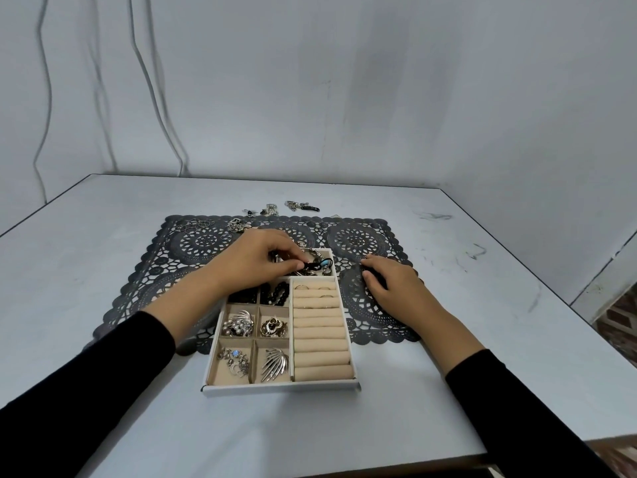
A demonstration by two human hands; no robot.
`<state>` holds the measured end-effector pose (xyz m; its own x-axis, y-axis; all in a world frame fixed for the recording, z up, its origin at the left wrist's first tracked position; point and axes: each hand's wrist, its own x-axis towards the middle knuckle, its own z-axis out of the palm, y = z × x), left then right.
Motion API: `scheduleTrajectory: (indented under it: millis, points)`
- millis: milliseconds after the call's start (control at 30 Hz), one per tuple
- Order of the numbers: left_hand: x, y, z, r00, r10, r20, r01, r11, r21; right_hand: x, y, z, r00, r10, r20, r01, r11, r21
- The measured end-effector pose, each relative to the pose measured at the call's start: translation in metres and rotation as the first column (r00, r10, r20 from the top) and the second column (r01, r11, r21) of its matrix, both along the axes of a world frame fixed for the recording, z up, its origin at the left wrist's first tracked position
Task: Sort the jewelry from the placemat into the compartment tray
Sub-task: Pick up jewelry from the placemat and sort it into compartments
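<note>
Pale grey walls meet in a corner behind the surface [103, 219], and thin cables [151, 81] hang down the wall at the left. A dark lace placemat [355, 239] lies across the grey surface, and a white compartment tray [281, 388] sits partly on its near edge.

Both hands come in from black sleeves. The left hand [255, 260] is over the tray's far compartment with its fingers curled. Thumb and fingertips pinch a dark piece with a blue stone [322, 263] just above the jumble of jewelry there. The right hand [393, 284] rests on the placemat just to the right of the tray. Its fingers are loosely bent with the tips touching the lace, and it holds nothing that can be made out.

Black beads [275, 294] fill a compartment below the left hand. Four small compartments nearer the person hold silver brooches and pendants. The beige ring rolls [322, 339] on the tray's right side carry a few rings at their far end.

Loose rings [196, 225] and a brooch [236, 225] lie on the placemat's far left corner. A few more small pieces [272, 209] lie on the bare surface just beyond its far edge.
</note>
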<state>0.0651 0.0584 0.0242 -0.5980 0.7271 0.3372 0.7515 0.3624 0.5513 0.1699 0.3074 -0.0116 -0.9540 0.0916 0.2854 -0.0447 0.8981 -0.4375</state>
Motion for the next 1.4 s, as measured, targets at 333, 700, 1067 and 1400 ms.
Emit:
scheduleTrajectory:
  millis: [333, 700, 1067, 1400]
  points:
    - [0.001, -0.013, -0.003, 0.995, 0.1, 0.025, -0.102, 0.991, 0.088, -0.002, 0.003, -0.001, 1.0, 0.008, -0.001, -0.008, 1.0, -0.006]
    - [-0.039, -0.046, -0.014, 0.927, 0.374, -0.009, -0.373, 0.925, 0.071, -0.028, 0.006, 0.006, 1.0, -0.002, -0.015, 0.002, 1.0, 0.011]
    - [-0.094, -0.067, -0.032, 0.901, 0.434, -0.012, -0.421, 0.866, -0.27, -0.089, 0.004, 0.008, 0.999, 0.001, 0.054, -0.002, 1.0, 0.028]
    - [-0.133, -0.056, -0.033, 0.927, 0.371, -0.046, -0.369, 0.886, -0.281, -0.156, -0.007, 0.007, 0.999, 0.023, 0.025, -0.022, 1.0, -0.022]
